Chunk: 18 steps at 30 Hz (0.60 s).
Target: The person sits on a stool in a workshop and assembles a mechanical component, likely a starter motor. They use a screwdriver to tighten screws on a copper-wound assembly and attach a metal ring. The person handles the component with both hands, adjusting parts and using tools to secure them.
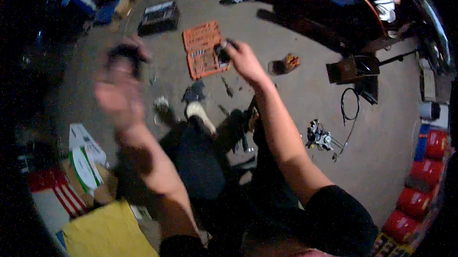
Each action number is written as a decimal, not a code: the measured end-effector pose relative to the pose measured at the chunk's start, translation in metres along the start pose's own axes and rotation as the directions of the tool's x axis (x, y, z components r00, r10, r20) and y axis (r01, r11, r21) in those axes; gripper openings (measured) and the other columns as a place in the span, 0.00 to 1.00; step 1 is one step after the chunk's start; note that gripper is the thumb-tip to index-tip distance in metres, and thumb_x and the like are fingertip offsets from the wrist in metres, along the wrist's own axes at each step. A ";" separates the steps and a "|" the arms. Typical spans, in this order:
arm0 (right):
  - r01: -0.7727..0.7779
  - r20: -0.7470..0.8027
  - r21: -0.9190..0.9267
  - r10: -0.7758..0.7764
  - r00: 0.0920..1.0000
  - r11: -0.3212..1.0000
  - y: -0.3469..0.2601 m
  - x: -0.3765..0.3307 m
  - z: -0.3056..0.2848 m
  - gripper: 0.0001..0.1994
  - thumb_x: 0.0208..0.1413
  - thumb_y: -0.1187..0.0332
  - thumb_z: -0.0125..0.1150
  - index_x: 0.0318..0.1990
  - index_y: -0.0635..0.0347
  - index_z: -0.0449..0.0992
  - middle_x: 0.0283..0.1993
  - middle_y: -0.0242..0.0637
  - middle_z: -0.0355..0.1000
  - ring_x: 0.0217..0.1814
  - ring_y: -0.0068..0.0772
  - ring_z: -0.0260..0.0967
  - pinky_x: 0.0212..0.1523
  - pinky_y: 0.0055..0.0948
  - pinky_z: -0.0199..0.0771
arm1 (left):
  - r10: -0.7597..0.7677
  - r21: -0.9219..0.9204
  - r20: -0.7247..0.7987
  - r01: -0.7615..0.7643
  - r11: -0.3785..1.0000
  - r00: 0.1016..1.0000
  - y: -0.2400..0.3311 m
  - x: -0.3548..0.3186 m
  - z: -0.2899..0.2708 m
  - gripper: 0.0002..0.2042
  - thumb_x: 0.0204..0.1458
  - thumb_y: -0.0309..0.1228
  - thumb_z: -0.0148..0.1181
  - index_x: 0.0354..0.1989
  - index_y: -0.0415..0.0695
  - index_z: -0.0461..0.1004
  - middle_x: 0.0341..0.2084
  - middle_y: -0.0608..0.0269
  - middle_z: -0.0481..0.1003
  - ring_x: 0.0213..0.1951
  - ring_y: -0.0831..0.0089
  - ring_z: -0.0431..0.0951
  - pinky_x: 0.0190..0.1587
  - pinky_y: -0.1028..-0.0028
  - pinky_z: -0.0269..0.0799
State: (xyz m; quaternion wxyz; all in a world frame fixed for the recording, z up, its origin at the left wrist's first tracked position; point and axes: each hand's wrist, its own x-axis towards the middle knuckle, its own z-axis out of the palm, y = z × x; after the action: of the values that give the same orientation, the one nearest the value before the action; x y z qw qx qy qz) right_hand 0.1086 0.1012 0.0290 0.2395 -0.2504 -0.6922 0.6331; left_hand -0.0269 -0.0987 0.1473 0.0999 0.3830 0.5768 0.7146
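My left hand (119, 90) is raised at the left and smeared by motion. Its fingers are around a black rounded part (126, 57), whose kind the blur hides. My right hand (244, 61) reaches forward, fingers closed on a small dark object (222, 53) that I cannot identify. That hand is over the right edge of an orange tool case (194, 72), which lies unfolded on the floor with tools in its slots. A dark rag (193, 92) and a slim dark tool (227, 87) lie nearer to me, by my light shoe (200, 115).
A red-and-yellow object (291, 61) lies right of the case. Farther right are a metal mechanical assembly (319, 137), a looped black cable (350, 107) and an open box (354, 68). Red containers (415, 202) line the right edge. Cartons and a yellow bag (107, 231) crowd the lower left.
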 end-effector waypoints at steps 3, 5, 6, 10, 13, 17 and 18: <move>0.012 -0.007 0.071 -0.012 1.000 0.997 0.005 0.003 -0.009 0.16 0.57 0.63 0.48 0.44 0.70 0.68 0.33 0.36 0.71 0.34 0.22 0.66 0.37 0.26 0.69 | 0.152 0.185 0.015 -0.152 0.971 0.988 0.058 -0.024 -0.020 0.12 0.50 0.30 0.55 0.42 0.39 0.70 0.34 0.63 0.73 0.37 0.76 0.72 0.42 0.74 0.67; 0.076 0.005 0.084 -0.076 0.997 0.994 -0.004 0.008 0.013 0.17 0.58 0.63 0.47 0.42 0.72 0.69 0.34 0.37 0.71 0.35 0.23 0.66 0.39 0.25 0.67 | 0.151 0.375 0.031 -0.152 0.914 0.988 0.101 -0.053 -0.032 0.12 0.50 0.30 0.55 0.42 0.39 0.70 0.35 0.63 0.73 0.37 0.75 0.72 0.42 0.74 0.67; 0.073 -0.024 0.018 -0.073 0.997 0.997 -0.010 0.005 0.010 0.17 0.58 0.62 0.46 0.40 0.73 0.70 0.34 0.38 0.72 0.36 0.24 0.65 0.41 0.26 0.65 | 0.107 0.416 0.046 -0.117 0.902 0.993 0.099 -0.067 -0.030 0.12 0.50 0.30 0.55 0.42 0.39 0.70 0.35 0.63 0.73 0.37 0.75 0.72 0.42 0.74 0.67; 0.178 -0.007 -0.057 -0.179 0.984 0.982 0.023 0.020 0.011 0.17 0.57 0.62 0.47 0.37 0.72 0.71 0.31 0.40 0.73 0.31 0.28 0.67 0.36 0.30 0.67 | -0.132 0.535 0.082 0.068 0.842 0.988 0.076 -0.121 -0.015 0.12 0.50 0.31 0.54 0.42 0.39 0.70 0.35 0.63 0.73 0.37 0.75 0.71 0.43 0.74 0.66; -0.026 0.076 0.239 0.008 0.997 0.971 0.023 0.027 0.016 0.12 0.58 0.67 0.46 0.40 0.69 0.70 0.32 0.38 0.71 0.33 0.29 0.68 0.34 0.28 0.69 | -0.268 0.578 0.085 0.172 0.797 0.960 0.062 -0.150 0.000 0.12 0.51 0.31 0.54 0.42 0.39 0.70 0.35 0.63 0.73 0.38 0.75 0.71 0.43 0.74 0.66; 0.185 -0.015 -0.113 -0.188 0.982 0.976 0.039 0.041 0.008 0.15 0.56 0.64 0.47 0.35 0.71 0.72 0.27 0.48 0.72 0.28 0.38 0.71 0.29 0.34 0.69 | -0.347 0.586 0.090 0.232 0.776 0.934 0.051 -0.171 0.015 0.12 0.51 0.31 0.53 0.42 0.39 0.70 0.36 0.63 0.73 0.38 0.75 0.71 0.43 0.74 0.66; 0.200 -0.043 -0.067 -0.203 0.978 0.977 0.043 0.038 0.009 0.14 0.56 0.64 0.47 0.34 0.70 0.73 0.27 0.48 0.73 0.29 0.42 0.72 0.30 0.36 0.70 | -0.364 0.597 0.086 0.244 0.764 0.927 0.051 -0.173 0.017 0.12 0.51 0.31 0.53 0.42 0.39 0.70 0.36 0.63 0.72 0.38 0.75 0.71 0.43 0.74 0.66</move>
State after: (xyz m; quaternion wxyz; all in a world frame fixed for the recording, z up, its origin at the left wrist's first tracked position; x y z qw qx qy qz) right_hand 0.0761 0.1222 -0.0137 0.3115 -0.2017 -0.7275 0.5771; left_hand 0.1185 -0.2033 0.1188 0.1509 0.3647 0.8073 0.4387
